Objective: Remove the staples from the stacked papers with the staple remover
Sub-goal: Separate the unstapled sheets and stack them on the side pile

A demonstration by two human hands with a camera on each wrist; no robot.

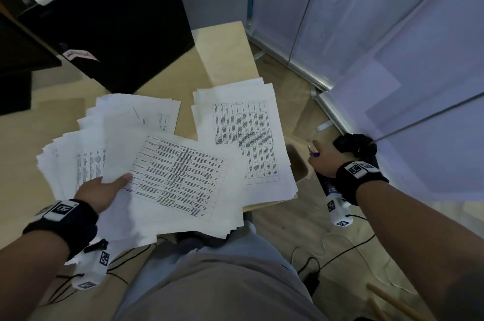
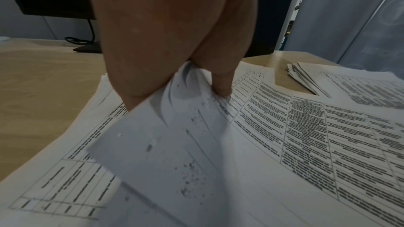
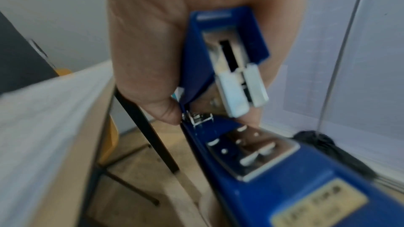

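Note:
My left hand (image 1: 104, 191) pinches the corner of a printed table sheet (image 1: 180, 179) between thumb and fingers, lifted over a fanned heap of papers (image 1: 78, 158) on the desk; in the left wrist view the thumb (image 2: 220, 84) presses the folded corner of the sheet (image 2: 174, 135). A second paper stack (image 1: 246, 137) lies to the right. My right hand (image 1: 323, 157) is off the desk's right edge, gripping a blue staple remover (image 3: 231, 78) that stands hinged open, with metal bits (image 3: 197, 116) at its hinge. Only its tip (image 1: 314, 153) shows in the head view.
A black monitor (image 1: 110, 19) stands at the back of the wooden desk (image 1: 225, 50). Frosted glass partitions (image 1: 366, 32) close the right side. A chair (image 1: 297, 163) and black cables (image 1: 314, 263) sit on the floor by my legs.

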